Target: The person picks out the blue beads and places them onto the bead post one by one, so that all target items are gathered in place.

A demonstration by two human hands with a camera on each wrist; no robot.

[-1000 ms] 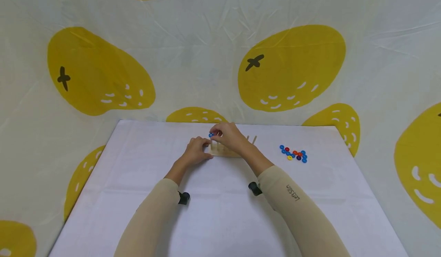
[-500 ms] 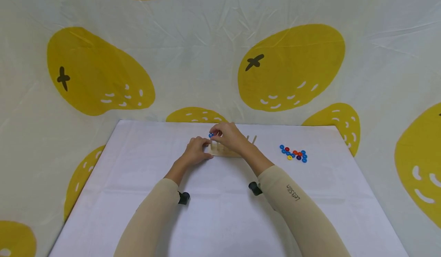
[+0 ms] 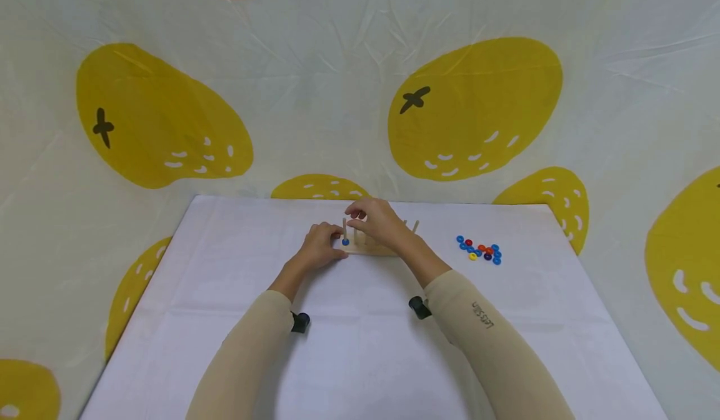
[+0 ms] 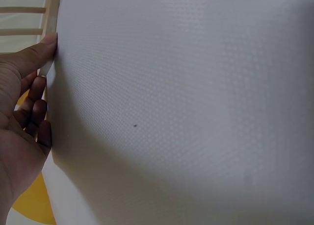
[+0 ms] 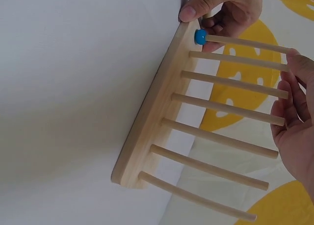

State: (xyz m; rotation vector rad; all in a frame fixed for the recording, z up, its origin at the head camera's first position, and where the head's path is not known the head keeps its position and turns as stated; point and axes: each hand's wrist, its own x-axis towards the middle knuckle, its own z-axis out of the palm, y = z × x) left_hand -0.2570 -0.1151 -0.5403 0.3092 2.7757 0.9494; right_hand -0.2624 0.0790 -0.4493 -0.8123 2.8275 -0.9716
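A wooden peg rack with a row of upright pegs stands near the back of the table. At its left end, a blue bead sits at the bottom of the end peg; the same bead shows in the head view. My left hand grips that end of the base, thumb on the near side and fingers behind. Above the bead, my right hand hovers by the peg tops, fingers loosely bent, holding nothing. Its thumb is by the end peg's tip; whether they touch I cannot tell.
Several loose beads in blue, red, orange, yellow and dark purple lie on the white table right of the rack. Behind the table hangs a pale cloth with yellow fruit prints.
My right hand has let go of the blue bead, which has dropped from the end peg's top to its bottom. The fingers have spread slightly. My left hand has stayed on the rack.
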